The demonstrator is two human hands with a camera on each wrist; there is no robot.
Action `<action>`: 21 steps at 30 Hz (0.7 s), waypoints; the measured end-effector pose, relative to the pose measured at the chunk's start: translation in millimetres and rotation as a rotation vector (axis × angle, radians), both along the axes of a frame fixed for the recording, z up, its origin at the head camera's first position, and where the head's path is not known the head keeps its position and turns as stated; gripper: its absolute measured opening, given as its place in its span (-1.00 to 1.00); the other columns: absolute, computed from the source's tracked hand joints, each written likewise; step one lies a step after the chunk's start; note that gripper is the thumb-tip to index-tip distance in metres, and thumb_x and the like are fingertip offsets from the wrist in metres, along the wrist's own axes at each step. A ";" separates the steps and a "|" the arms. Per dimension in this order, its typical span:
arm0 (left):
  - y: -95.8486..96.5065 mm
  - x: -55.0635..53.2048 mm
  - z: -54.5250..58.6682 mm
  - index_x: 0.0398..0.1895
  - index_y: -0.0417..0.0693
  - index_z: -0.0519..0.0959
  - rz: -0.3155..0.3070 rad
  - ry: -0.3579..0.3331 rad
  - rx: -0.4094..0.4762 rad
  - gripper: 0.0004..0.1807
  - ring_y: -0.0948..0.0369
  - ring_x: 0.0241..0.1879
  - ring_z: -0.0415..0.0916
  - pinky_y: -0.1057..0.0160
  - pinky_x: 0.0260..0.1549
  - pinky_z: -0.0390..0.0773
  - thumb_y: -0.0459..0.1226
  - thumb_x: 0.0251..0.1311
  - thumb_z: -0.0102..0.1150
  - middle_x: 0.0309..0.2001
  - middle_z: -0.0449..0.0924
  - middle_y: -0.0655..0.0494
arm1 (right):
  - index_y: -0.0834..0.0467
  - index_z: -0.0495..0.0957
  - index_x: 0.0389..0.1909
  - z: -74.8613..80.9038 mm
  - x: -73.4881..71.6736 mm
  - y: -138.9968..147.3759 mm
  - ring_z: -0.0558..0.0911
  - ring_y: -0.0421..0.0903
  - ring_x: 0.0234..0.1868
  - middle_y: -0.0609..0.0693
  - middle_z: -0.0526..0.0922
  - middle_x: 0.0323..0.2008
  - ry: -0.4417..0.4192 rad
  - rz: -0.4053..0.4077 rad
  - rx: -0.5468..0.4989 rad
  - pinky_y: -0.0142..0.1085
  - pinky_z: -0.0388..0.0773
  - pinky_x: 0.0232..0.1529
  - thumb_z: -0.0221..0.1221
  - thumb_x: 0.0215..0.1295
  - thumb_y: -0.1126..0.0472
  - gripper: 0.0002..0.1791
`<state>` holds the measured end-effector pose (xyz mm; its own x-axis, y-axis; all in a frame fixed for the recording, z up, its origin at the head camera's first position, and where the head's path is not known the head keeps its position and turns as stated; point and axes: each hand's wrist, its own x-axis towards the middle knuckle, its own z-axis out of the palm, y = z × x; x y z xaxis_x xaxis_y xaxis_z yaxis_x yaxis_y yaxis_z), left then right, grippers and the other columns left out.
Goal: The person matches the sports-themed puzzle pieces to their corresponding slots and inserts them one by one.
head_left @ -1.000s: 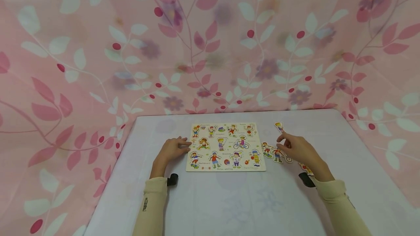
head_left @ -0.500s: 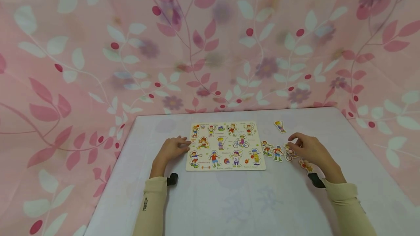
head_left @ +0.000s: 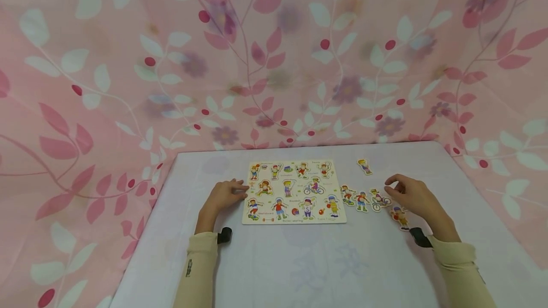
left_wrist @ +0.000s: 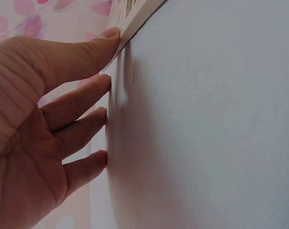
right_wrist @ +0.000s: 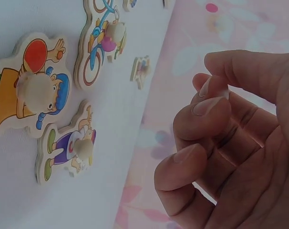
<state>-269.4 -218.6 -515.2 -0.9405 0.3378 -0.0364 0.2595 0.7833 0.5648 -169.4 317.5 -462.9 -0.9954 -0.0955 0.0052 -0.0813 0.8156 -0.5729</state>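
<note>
A wooden picture board [head_left: 274, 197] printed with children playing sports lies on the table. My left hand [head_left: 222, 197] rests at its left side; in the left wrist view the thumb touches the board's edge [left_wrist: 137, 21] and the other fingers are spread. Over the loose puzzle pieces my right hand [head_left: 414, 197] hovers, fingers loosely bent, holding nothing. Nearest it are the cyclist piece [head_left: 378, 199] and the table-tennis piece [head_left: 399, 217]. A purple-clad figure piece [right_wrist: 63, 148] with a knob shows in the right wrist view; the hand mostly hides it from the head view.
Right of the board lie a skateboarder piece [head_left: 347, 195] and a roller-skater piece [head_left: 362, 201]. A golfer piece [head_left: 365, 166] lies apart, farther back. A pink floral curtain [head_left: 274, 61] stands behind the white-covered table [head_left: 274, 265].
My right hand has moved right, away from the golfer piece and past the cyclist piece, uncovering both. The cyclist piece has turned slightly. My left hand stays at the board.
</note>
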 end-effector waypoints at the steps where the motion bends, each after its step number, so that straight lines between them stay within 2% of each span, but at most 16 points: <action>1: -0.2 0.2 0.3 -0.02 0.03 0.74 0.002 0.001 0.000 -0.69 -0.10 0.34 0.30 -0.13 0.33 0.18 -0.17 0.15 0.40 0.17 0.57 -0.01 | 0.23 0.54 0.00 -0.9 -1.2 0.6 0.44 -0.10 -0.58 -0.03 0.52 -0.50 -0.001 0.000 0.000 -0.26 0.41 -0.60 0.21 0.39 0.12 -0.70; 5: -0.6 0.9 0.8 -0.02 0.02 0.74 0.001 0.006 0.002 -0.69 -0.12 0.34 0.30 -0.15 0.33 0.18 -0.18 0.15 0.39 0.17 0.57 -0.02 | 0.26 0.52 0.03 -5.4 -10.4 3.1 0.43 -0.09 -0.57 -0.01 0.51 -0.49 -0.007 0.001 0.002 -0.27 0.41 -0.60 0.21 0.39 0.17 -0.70; 9: -0.4 0.9 -0.6 -0.01 0.02 0.74 0.007 -0.005 0.008 -0.68 -0.10 0.36 0.28 -0.14 0.34 0.16 -0.17 0.15 0.40 0.18 0.56 0.00 | 0.27 0.53 0.01 -11.0 -25.6 4.8 0.44 -0.07 -0.55 0.01 0.52 -0.48 -0.002 0.003 0.005 -0.24 0.41 -0.57 0.20 0.38 0.20 -0.72; 17: 0.2 0.7 -3.1 -0.01 0.03 0.74 0.012 -0.017 0.013 -0.68 -0.08 0.37 0.27 -0.13 0.35 0.15 -0.17 0.15 0.40 0.20 0.55 0.02 | 0.30 0.54 -0.02 -24.9 -65.1 8.9 0.47 -0.08 -0.55 0.01 0.56 -0.49 0.018 0.044 0.003 -0.22 0.42 -0.52 0.20 0.37 0.21 -0.72; 21: -0.3 0.8 -2.8 -0.02 0.03 0.74 0.012 -0.014 0.018 -0.69 -0.08 0.36 0.27 -0.12 0.35 0.15 -0.17 0.15 0.40 0.19 0.56 0.02 | 0.28 0.56 -0.07 -31.6 -86.7 8.1 0.49 -0.06 -0.53 0.02 0.57 -0.49 0.011 0.036 0.016 -0.22 0.41 -0.50 0.23 0.35 0.17 -0.73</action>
<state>-268.6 -218.8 -518.0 -0.9439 0.3273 -0.0439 0.2421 0.7762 0.5822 -256.1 325.5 -494.5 -0.9913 -0.1310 0.0144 -0.1166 0.8210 -0.5589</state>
